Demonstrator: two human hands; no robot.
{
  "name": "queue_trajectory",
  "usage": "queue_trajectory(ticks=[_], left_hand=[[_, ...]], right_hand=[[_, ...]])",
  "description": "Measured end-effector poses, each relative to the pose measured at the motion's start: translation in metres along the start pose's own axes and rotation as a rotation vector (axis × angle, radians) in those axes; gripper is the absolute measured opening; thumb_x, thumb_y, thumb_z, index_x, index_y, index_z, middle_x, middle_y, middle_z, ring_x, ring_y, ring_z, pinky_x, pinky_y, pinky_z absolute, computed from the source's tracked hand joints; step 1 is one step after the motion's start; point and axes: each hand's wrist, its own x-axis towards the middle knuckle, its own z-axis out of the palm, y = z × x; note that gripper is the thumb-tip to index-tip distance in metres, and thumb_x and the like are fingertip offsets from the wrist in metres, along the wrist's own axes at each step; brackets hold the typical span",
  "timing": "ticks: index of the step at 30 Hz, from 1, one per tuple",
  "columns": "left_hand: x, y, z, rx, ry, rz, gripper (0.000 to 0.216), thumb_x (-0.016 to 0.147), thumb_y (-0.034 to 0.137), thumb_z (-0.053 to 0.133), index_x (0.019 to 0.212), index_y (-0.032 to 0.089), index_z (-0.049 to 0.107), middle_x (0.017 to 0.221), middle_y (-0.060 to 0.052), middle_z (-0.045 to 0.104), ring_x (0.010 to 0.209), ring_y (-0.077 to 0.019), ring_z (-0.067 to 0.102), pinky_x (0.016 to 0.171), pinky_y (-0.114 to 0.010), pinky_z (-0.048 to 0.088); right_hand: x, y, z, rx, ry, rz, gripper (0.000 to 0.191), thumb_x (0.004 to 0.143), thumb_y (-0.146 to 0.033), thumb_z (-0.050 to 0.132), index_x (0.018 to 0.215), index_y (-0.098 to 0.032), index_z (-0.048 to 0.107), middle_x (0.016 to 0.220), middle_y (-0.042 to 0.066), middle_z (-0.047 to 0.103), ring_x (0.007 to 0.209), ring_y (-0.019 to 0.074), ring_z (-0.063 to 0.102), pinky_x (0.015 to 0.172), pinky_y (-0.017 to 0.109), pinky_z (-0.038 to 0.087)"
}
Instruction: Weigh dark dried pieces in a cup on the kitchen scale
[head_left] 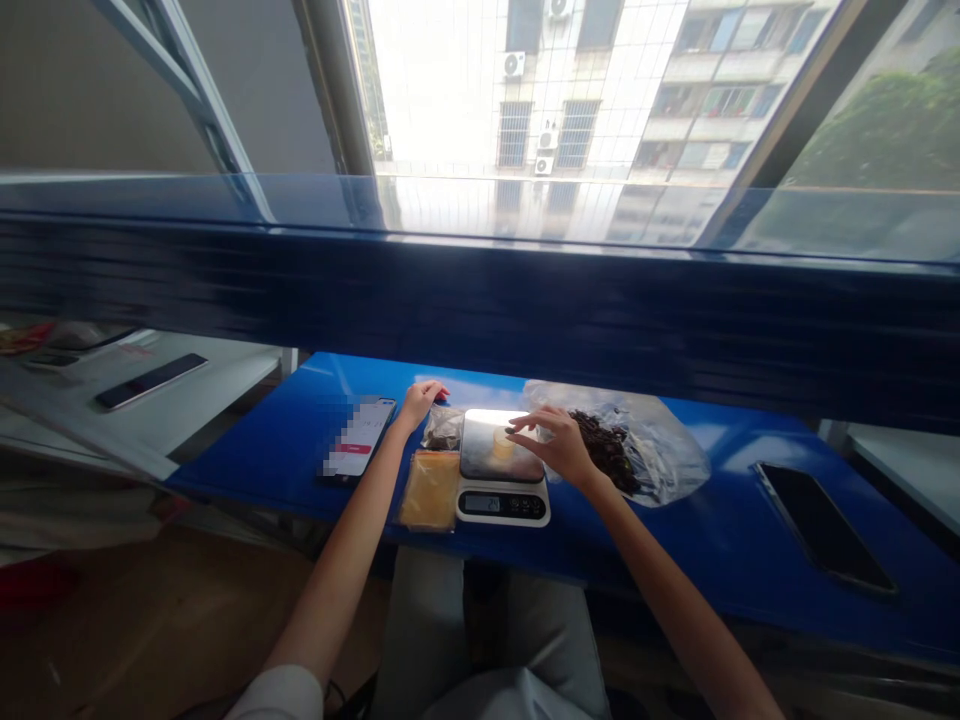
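My right hand (553, 437) is over the scale's plate, with thumb and fingertips pinching a small dark piece (510, 430). Just below the fingertips, a small yellowish cup (501, 447) stands on the silver plate of the kitchen scale (487, 466). The scale's display is lit, but its digits are too small to read surely. My left hand (421, 402) rests on the blue table behind a small clear bag with dark contents (442, 430); its fingers are curled together and I see nothing in them. Nearer me lies a stack of flat yellowish zip bags (430, 490).
Right of the scale, dark brown pieces (604, 450) are heaped on an open clear plastic bag (671, 450). A lit phone (364, 440) lies left, a dark phone (821, 525) right. A blue shelf (480, 300) crosses above the table (255, 440). Another phone (154, 380) lies on a white side table.
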Motion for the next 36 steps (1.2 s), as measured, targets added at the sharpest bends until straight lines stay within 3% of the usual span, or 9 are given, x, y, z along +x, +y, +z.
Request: queue_trajectory(ticks=[5, 8, 12, 16, 21, 28, 36], left_hand=[[-0.001, 0.004, -0.001, 0.008, 0.003, 0.003, 0.034, 0.074, 0.041, 0.047, 0.067, 0.016, 0.068, 0.07, -0.007, 0.069, 0.071, -0.0201, 0.064, 0.067, -0.029, 0.048], [-0.001, 0.004, -0.003, 0.006, -0.004, 0.005, 0.035, 0.074, 0.043, 0.046, 0.067, 0.016, 0.067, 0.071, -0.007, 0.069, 0.072, -0.0203, 0.064, 0.067, -0.029, 0.048], [-0.001, 0.003, -0.004, 0.011, -0.008, 0.007, 0.035, 0.075, 0.043, 0.047, 0.068, 0.016, 0.068, 0.07, -0.007, 0.069, 0.072, -0.0205, 0.063, 0.066, -0.028, 0.047], [0.0, 0.003, -0.004, 0.015, -0.009, 0.012, 0.035, 0.075, 0.042, 0.047, 0.069, 0.015, 0.068, 0.07, -0.007, 0.068, 0.071, -0.0203, 0.063, 0.065, -0.028, 0.047], [0.001, 0.002, -0.003, 0.019, -0.015, 0.017, 0.034, 0.074, 0.042, 0.047, 0.067, 0.015, 0.068, 0.068, -0.007, 0.068, 0.07, -0.0199, 0.063, 0.065, -0.028, 0.047], [0.002, 0.002, -0.003, 0.034, -0.021, 0.019, 0.036, 0.073, 0.043, 0.045, 0.068, 0.016, 0.068, 0.068, -0.007, 0.068, 0.07, -0.0201, 0.063, 0.065, -0.028, 0.047], [0.006, 0.0, 0.0, 0.008, -0.008, 0.011, 0.041, 0.074, 0.048, 0.043, 0.066, 0.015, 0.067, 0.069, -0.009, 0.069, 0.069, -0.0204, 0.063, 0.067, -0.03, 0.048]], right_hand=[[0.0, -0.002, 0.0, -0.003, 0.035, 0.007, 0.017, 0.081, -0.041, 0.066, 0.08, -0.024, 0.071, 0.079, 0.002, 0.072, 0.072, 0.0182, 0.063, 0.075, 0.034, 0.044], [0.002, 0.003, -0.012, -0.004, 0.123, 0.083, 0.024, 0.086, -0.042, 0.058, 0.08, -0.023, 0.072, 0.08, 0.004, 0.072, 0.076, 0.0191, 0.064, 0.075, 0.033, 0.046], [-0.003, 0.032, -0.033, -0.1, 0.297, 0.389, 0.039, 0.089, -0.046, 0.047, 0.077, -0.019, 0.072, 0.079, 0.008, 0.073, 0.076, 0.0226, 0.067, 0.072, 0.033, 0.047], [-0.015, 0.067, -0.044, -0.236, 0.189, 0.657, 0.036, 0.084, -0.042, 0.049, 0.075, -0.017, 0.073, 0.08, 0.011, 0.074, 0.079, 0.0271, 0.069, 0.072, 0.034, 0.048], [-0.023, 0.079, -0.036, -0.375, 0.057, 0.596, 0.023, 0.077, -0.034, 0.058, 0.085, -0.018, 0.073, 0.093, 0.01, 0.073, 0.089, 0.0267, 0.067, 0.081, 0.035, 0.048], [-0.02, 0.081, -0.034, -0.438, 0.04, 0.648, 0.028, 0.075, -0.038, 0.061, 0.091, -0.018, 0.072, 0.093, 0.009, 0.072, 0.091, 0.0263, 0.065, 0.082, 0.035, 0.047], [-0.02, 0.085, -0.036, -0.403, 0.0, 0.606, 0.022, 0.075, -0.038, 0.062, 0.082, -0.02, 0.073, 0.086, 0.007, 0.072, 0.085, 0.0246, 0.066, 0.078, 0.033, 0.047]])
